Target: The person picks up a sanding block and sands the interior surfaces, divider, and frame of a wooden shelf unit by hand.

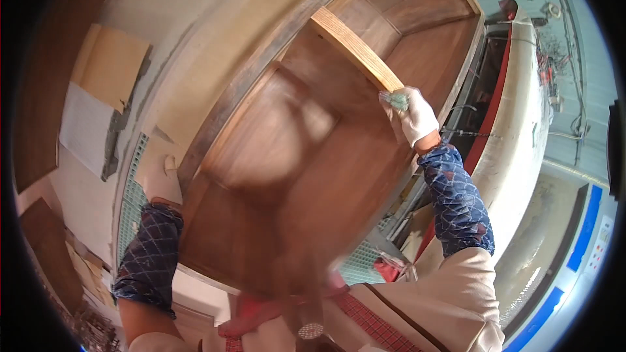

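Note:
My right hand (417,117), in a white glove, is closed round the lower end of a pale wooden strip (355,49). A crumpled greenish wad (396,100) shows at its fingers against the strip. The strip slants up and left over a large brown-stained wooden cabinet frame (372,150) with inset panels. My left hand (163,176), in a pale glove, is beside the left edge of the cabinet frame. Its fingers look stretched out, with no held thing visible; their tips blend into the pale background. Both forearms wear blue quilted sleeves.
A long white, red-edged form (515,111) lies right of the cabinet frame. Farther right stands a machine with blue strips (585,228). At left are a tan board (111,68), a white paper sheet (88,127) and a dark brown panel (55,58). Green grating (365,264) shows below.

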The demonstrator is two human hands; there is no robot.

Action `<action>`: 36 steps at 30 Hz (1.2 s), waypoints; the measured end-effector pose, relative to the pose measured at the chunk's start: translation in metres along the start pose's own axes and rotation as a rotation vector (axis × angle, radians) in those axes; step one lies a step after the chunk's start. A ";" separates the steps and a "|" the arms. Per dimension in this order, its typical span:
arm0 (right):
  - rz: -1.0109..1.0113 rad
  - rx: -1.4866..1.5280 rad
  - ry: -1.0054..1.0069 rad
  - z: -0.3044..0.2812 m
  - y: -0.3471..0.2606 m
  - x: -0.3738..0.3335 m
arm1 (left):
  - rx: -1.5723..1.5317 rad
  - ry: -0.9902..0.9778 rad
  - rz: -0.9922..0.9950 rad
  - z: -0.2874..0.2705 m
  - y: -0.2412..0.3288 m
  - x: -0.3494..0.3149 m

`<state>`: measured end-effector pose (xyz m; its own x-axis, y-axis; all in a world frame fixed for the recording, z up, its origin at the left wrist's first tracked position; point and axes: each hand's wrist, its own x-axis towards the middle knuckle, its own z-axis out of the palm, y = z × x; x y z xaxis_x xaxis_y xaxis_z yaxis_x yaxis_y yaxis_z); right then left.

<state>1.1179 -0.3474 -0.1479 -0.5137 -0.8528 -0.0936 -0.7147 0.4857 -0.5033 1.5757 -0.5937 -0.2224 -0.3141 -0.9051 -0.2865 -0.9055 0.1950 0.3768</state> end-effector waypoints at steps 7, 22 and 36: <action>-0.217 -0.574 0.059 0.036 0.038 0.037 | -0.009 0.004 0.026 0.003 -0.013 0.000; -0.184 -0.463 0.130 0.087 -0.040 0.136 | -0.006 0.061 -0.015 0.002 -0.023 -0.001; -0.013 -0.532 0.036 0.042 0.070 -0.122 | 0.013 0.072 0.190 0.023 -0.055 0.025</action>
<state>1.1505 -0.2179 -0.2076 -0.5127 -0.8567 -0.0561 -0.8581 0.5135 0.0013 1.6114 -0.6185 -0.2707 -0.4590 -0.8761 -0.1478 -0.8356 0.3692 0.4068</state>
